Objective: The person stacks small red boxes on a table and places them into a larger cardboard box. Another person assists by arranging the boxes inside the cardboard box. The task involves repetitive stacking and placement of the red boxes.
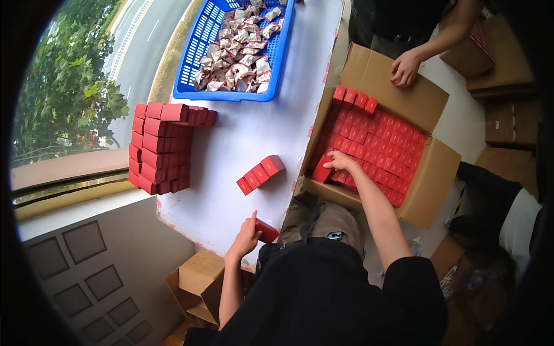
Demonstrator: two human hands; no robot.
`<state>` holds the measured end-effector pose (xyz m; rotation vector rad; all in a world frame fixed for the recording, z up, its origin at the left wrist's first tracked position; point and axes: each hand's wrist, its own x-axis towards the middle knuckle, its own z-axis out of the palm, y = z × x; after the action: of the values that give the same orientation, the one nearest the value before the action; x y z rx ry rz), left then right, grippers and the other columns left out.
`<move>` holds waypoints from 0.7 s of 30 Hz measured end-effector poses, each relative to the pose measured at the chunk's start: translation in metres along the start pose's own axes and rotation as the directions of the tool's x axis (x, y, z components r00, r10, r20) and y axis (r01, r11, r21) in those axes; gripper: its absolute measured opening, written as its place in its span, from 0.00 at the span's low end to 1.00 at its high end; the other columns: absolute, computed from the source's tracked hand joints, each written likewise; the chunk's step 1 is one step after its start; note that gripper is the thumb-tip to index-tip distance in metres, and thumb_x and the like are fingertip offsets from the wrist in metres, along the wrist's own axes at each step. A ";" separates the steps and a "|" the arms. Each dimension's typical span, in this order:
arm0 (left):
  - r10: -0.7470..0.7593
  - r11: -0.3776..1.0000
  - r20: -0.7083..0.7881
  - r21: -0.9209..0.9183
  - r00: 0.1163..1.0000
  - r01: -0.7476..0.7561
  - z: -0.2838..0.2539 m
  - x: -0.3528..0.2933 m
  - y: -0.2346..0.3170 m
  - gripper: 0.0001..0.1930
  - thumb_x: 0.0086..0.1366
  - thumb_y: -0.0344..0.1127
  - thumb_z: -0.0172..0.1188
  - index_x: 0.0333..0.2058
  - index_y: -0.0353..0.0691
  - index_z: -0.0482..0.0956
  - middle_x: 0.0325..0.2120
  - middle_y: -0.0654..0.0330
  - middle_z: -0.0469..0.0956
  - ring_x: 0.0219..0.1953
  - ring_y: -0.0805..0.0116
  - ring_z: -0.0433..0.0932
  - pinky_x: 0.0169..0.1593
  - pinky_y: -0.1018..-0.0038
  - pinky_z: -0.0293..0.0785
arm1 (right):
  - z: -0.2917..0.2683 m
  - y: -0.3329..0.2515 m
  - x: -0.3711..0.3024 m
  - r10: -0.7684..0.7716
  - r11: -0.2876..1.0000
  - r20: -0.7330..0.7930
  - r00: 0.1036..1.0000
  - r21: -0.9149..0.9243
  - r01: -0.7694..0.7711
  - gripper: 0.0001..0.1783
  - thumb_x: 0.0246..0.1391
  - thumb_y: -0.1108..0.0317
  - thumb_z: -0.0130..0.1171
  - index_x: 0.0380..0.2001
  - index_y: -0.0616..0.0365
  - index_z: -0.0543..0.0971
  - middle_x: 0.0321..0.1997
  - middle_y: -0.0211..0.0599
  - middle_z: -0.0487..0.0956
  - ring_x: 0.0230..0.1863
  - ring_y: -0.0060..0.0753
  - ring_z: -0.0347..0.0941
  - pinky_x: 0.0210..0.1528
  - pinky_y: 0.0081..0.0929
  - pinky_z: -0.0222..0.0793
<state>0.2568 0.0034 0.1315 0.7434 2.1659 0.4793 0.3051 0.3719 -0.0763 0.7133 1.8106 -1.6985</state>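
My right hand (341,161) reaches into an open cardboard carton (427,187), fingers closed on a small red box (323,169) at the carton's near left corner. Rows of similar red boxes (375,141) fill much of the carton, several of them standing higher at its far left. At the table's near edge, my left hand (246,236) is at the left end of another red box (266,231), its index finger stretched forward and the other fingers curled against the box. Beyond it, a short row of red boxes (257,176) lies on the white table (222,216).
A tall stack of red boxes (164,147) stands by the window. Behind it, a blue basket (231,97) holds many small wrapped packets (242,52). Another person's hand (406,68) rests on the carton's far flap. More cardboard boxes (511,124) stand at right, another (199,274) below the table.
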 end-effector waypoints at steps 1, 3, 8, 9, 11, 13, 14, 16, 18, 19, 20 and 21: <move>-0.014 1.000 0.019 0.006 1.000 0.013 0.000 0.000 0.008 0.33 0.52 0.25 0.53 0.55 0.33 0.49 0.38 0.45 0.65 0.42 0.49 0.64 0.48 0.65 0.62 | 0.000 -0.011 -0.002 0.051 0.986 0.009 0.999 -0.158 -0.049 0.25 0.38 0.62 0.63 0.41 0.62 0.71 0.34 0.46 0.76 0.33 0.34 0.73 0.32 0.30 0.70; 0.006 1.000 0.036 0.016 0.999 -0.007 0.005 0.004 0.018 0.32 0.52 0.26 0.53 0.55 0.32 0.50 0.38 0.45 0.65 0.42 0.50 0.64 0.47 0.65 0.62 | 0.011 -0.011 -0.002 -0.155 0.926 -0.187 0.970 -0.370 0.077 0.25 0.37 0.62 0.63 0.41 0.62 0.72 0.33 0.50 0.75 0.35 0.42 0.73 0.36 0.35 0.70; 0.027 0.993 0.079 0.116 0.997 -0.036 0.019 0.011 0.038 0.32 0.51 0.27 0.53 0.54 0.30 0.50 0.37 0.45 0.65 0.40 0.50 0.65 0.46 0.65 0.63 | 0.063 -0.028 -0.042 -0.356 0.873 -0.441 0.824 -0.470 0.125 0.19 0.38 0.64 0.60 0.35 0.59 0.68 0.34 0.47 0.73 0.36 0.50 0.70 0.37 0.41 0.67; 0.044 0.990 0.078 0.130 0.996 -0.054 0.022 0.014 0.041 0.32 0.51 0.26 0.53 0.54 0.29 0.51 0.37 0.45 0.65 0.39 0.50 0.65 0.46 0.65 0.63 | 0.074 -0.024 -0.044 -0.441 0.847 -0.480 0.759 -0.502 0.175 0.19 0.38 0.66 0.60 0.35 0.58 0.68 0.33 0.45 0.72 0.36 0.48 0.70 0.36 0.39 0.68; 0.094 0.986 0.073 0.133 0.993 -0.103 0.025 0.021 0.051 0.32 0.50 0.26 0.53 0.54 0.29 0.51 0.36 0.46 0.65 0.38 0.51 0.65 0.44 0.65 0.63 | 0.087 -0.024 -0.047 -0.505 0.815 -0.515 0.693 -0.549 0.187 0.19 0.38 0.68 0.60 0.35 0.57 0.67 0.32 0.40 0.70 0.37 0.43 0.70 0.34 0.36 0.69; 0.120 0.980 0.090 0.148 0.989 -0.132 0.024 0.027 0.064 0.32 0.50 0.26 0.53 0.54 0.29 0.51 0.36 0.46 0.65 0.38 0.51 0.65 0.44 0.65 0.64 | 0.095 -0.021 -0.055 -0.541 0.770 -0.460 0.704 -0.607 0.195 0.19 0.37 0.69 0.61 0.35 0.56 0.67 0.33 0.39 0.69 0.38 0.41 0.70 0.34 0.34 0.69; 0.131 0.977 0.098 0.155 0.986 -0.146 0.026 0.028 0.069 0.32 0.50 0.26 0.54 0.54 0.29 0.51 0.36 0.47 0.65 0.38 0.51 0.65 0.43 0.65 0.64 | 0.099 -0.017 -0.060 -0.559 0.747 -0.423 0.713 -0.630 0.213 0.20 0.37 0.69 0.61 0.36 0.56 0.67 0.34 0.39 0.69 0.38 0.41 0.70 0.34 0.34 0.69; 0.162 0.966 0.103 0.184 0.981 -0.179 0.029 0.030 0.075 0.33 0.50 0.27 0.54 0.54 0.29 0.51 0.36 0.47 0.65 0.37 0.51 0.65 0.43 0.65 0.64 | 0.104 -0.004 -0.058 -0.481 0.815 -0.467 0.742 -0.550 0.183 0.24 0.37 0.67 0.61 0.40 0.57 0.66 0.39 0.39 0.68 0.40 0.43 0.69 0.38 0.35 0.68; 0.188 0.959 0.109 0.195 0.976 -0.207 0.034 0.033 0.079 0.33 0.49 0.27 0.54 0.54 0.30 0.51 0.36 0.47 0.65 0.37 0.51 0.65 0.42 0.65 0.64 | 0.105 0.000 -0.054 -0.435 0.859 -0.517 0.737 -0.483 0.169 0.27 0.38 0.65 0.61 0.43 0.57 0.65 0.42 0.40 0.68 0.42 0.44 0.67 0.41 0.36 0.67; 0.184 0.955 0.112 0.214 0.977 -0.205 0.037 0.033 0.083 0.34 0.49 0.28 0.54 0.54 0.29 0.51 0.36 0.46 0.65 0.37 0.51 0.65 0.42 0.65 0.65 | 0.101 -0.004 -0.059 -0.403 0.878 -0.486 0.775 -0.443 0.179 0.29 0.44 0.58 0.57 0.48 0.59 0.62 0.45 0.44 0.66 0.45 0.47 0.65 0.44 0.38 0.65; 0.186 0.955 0.108 0.216 0.977 -0.206 0.038 0.033 0.082 0.34 0.49 0.28 0.54 0.54 0.29 0.51 0.37 0.46 0.65 0.37 0.51 0.66 0.42 0.65 0.65 | 0.100 -0.002 -0.057 -0.403 0.880 -0.443 0.801 -0.429 0.205 0.30 0.45 0.56 0.55 0.49 0.60 0.62 0.46 0.45 0.65 0.46 0.47 0.65 0.45 0.38 0.64; 0.188 0.954 0.104 0.217 0.977 -0.207 0.039 0.033 0.082 0.34 0.49 0.28 0.54 0.54 0.29 0.51 0.37 0.46 0.65 0.37 0.51 0.66 0.42 0.65 0.65 | 0.097 0.001 -0.056 -0.402 0.881 -0.398 0.825 -0.414 0.230 0.30 0.46 0.54 0.53 0.49 0.60 0.61 0.46 0.45 0.65 0.47 0.48 0.64 0.45 0.38 0.64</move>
<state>0.2985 0.0904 0.1337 1.0946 2.0999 0.2980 0.3490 0.2745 -0.0420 0.7406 2.6307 -1.4009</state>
